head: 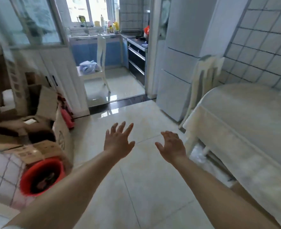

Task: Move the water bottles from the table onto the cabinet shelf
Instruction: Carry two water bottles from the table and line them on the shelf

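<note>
Glossy tiled floor (144, 171), cardboard boxes (37, 151)

Table (245, 123) right, boxes (29, 123) left, seemingly.

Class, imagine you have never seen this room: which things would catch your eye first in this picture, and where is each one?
Two bare hands, the left hand and the right hand, stretch forward with fingers spread over the pale floor tiles, holding nothing. A bright red bucket stands out at lower left beside stacked cardboard boxes. At right is a cloth-covered table.
</note>
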